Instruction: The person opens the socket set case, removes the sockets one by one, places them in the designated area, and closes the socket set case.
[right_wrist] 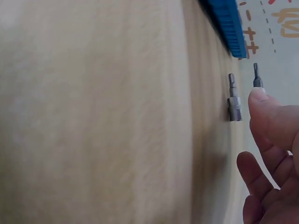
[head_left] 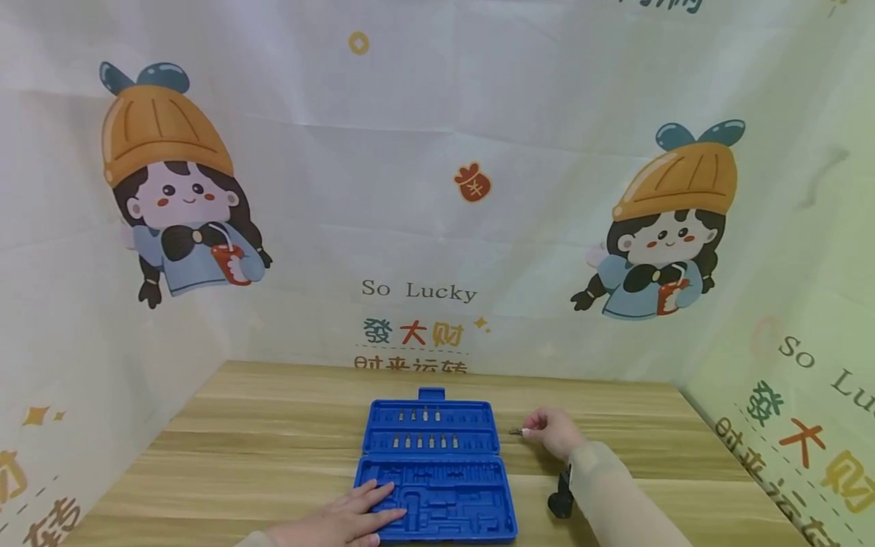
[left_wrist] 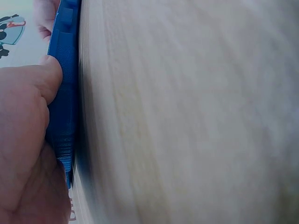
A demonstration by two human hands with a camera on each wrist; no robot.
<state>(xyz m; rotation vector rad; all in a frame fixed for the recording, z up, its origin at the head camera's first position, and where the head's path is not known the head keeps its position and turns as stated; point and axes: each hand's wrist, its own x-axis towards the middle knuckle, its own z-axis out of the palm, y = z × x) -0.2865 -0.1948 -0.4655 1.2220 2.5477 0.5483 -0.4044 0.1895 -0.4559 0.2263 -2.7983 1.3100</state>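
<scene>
An opened blue plastic tool case [head_left: 437,454] lies on the wooden table. Several short metal bits [head_left: 425,441] stand in two rows in its far half; the near half shows moulded recesses. My left hand [head_left: 345,516] rests with fingers spread over the near half's left side, and the left wrist view shows its thumb along the case's blue edge [left_wrist: 65,102]. To the right of the far half, my right hand [head_left: 552,431] pinches a small dark screwdriver bit [right_wrist: 257,80] between thumb and finger, raised in the right wrist view. Beside it is a metal bit adapter [right_wrist: 234,103] on the table.
Wooden tabletop [head_left: 273,425] extends around the case. A black rounded object [head_left: 561,497] sits at the right wrist by the sleeve. Printed cloth [head_left: 410,228] hangs behind the table and along both sides.
</scene>
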